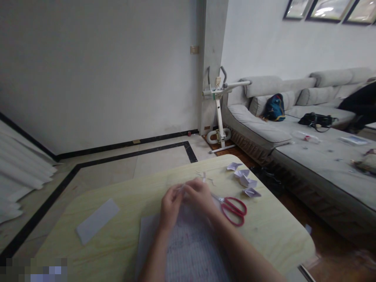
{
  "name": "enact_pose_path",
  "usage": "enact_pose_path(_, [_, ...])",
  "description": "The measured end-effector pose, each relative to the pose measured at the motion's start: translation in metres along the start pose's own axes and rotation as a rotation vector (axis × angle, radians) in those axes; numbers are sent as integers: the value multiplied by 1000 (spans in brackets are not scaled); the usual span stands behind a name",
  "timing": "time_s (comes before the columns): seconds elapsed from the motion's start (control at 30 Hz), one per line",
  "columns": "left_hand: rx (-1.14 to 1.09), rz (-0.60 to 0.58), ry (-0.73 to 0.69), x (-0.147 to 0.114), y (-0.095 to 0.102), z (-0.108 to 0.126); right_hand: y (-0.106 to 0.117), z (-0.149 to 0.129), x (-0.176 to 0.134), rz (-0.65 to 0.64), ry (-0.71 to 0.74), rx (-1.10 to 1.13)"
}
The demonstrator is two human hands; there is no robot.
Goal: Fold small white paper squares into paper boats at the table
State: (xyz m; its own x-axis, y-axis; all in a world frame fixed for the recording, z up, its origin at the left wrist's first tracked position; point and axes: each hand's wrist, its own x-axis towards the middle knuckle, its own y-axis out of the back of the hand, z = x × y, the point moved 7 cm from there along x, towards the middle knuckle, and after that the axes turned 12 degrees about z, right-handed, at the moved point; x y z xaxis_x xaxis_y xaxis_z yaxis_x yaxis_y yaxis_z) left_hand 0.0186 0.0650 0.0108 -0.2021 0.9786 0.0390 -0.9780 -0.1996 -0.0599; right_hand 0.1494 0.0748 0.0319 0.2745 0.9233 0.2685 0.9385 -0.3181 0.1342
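My left hand (171, 201) and my right hand (198, 196) meet over the top of a lined, written-on sheet (194, 246). Between their pinched fingertips is a small piece of white paper (182, 188), mostly hidden by the fingers. Just right of my right hand lie scissors with red handles (235, 210), their blades partly behind the hand. Several small folded paper shapes (248, 181) stand near the table's far right corner. Thin paper scraps (205, 177) lie beyond my hands. A blank paper strip (98, 221) rests on the left of the table.
The pale wooden table (129, 196) has rounded corners. Past its right side stands a long grey sofa (317, 164) with a blue backpack (275, 107) and a black bag (315, 120). A white exercise machine (219, 113) is by the wall. Part of a person in dark clothing (360, 100) shows at far right.
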Motion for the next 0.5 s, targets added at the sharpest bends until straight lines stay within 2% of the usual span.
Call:
enact_pose_path(0.17, [8,-4,19,0,1,-2,-1,4,1,-8,-49,-25])
enact_pose_path(0.37, [91,26,-60,0,3,4,-1,14,4,5,-100,48])
enact_pose_path(0.5, [96,46,-47,1,4,5,-1,16,4,7,-134,91])
